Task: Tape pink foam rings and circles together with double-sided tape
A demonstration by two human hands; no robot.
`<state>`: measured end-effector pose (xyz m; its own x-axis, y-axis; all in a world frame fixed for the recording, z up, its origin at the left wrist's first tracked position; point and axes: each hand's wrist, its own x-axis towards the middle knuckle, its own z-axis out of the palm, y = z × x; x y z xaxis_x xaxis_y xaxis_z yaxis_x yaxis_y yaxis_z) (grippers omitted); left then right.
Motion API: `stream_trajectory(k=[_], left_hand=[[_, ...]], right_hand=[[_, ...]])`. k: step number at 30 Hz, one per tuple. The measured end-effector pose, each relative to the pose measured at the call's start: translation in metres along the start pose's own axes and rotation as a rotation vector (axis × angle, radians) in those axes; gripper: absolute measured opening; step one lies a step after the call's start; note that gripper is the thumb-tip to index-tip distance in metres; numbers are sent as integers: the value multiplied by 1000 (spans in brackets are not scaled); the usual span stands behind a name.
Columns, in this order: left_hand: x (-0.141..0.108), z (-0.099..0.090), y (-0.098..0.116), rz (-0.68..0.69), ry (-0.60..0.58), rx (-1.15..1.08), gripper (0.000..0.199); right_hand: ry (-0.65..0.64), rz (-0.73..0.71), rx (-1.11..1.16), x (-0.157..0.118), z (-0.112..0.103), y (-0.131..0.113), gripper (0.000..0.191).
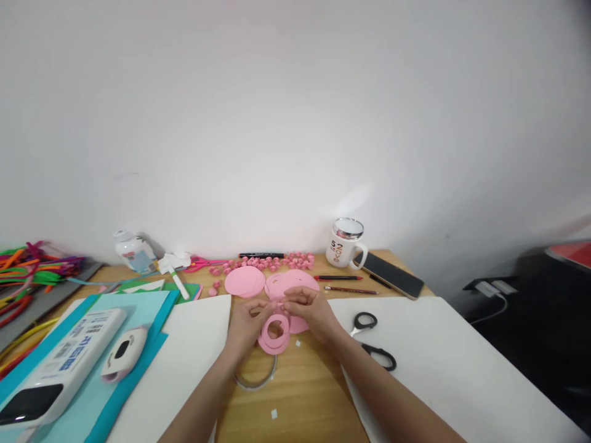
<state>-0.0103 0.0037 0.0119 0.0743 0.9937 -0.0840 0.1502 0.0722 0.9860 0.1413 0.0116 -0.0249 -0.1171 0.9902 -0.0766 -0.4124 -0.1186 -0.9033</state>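
My left hand [247, 325] and my right hand [310, 312] meet over the middle of the wooden table. Both are closed, thumbs against fingers, on a small pink paper piece [279, 304] mostly hidden by the fingertips. Right below them lie pink paper rings [276, 351], overlapping, with a pink paper disc [299, 325] beside them under my right hand. Beyond my fingers are two stacks of pink paper circles, the left stack [244, 282] and the right stack [300, 280]. A thin grey ring-shaped band [257, 387] shows partly below my left hand.
Several small pink paper rolls [272, 263] lie along the wall near a black marker [261, 255]. Black-handled scissors [367, 335], pencils, a white mug [346, 246] and a phone [392, 275] are on the right. White devices [64, 363] rest on blue sheets at left.
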Motion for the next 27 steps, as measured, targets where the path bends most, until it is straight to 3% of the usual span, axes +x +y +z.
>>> stream_trajectory(k=[13,19,27], left_hand=[[0,0,1,51,6,9,25],[2,0,-4,4,-71,-54,27],[3,-1,-4,135,0,19,21]], right_hand=[[-5,-72,-92,0,0,0,25],[19,-80,-78,2,-2,2,24],[3,-93,-95,2,-2,0,22]])
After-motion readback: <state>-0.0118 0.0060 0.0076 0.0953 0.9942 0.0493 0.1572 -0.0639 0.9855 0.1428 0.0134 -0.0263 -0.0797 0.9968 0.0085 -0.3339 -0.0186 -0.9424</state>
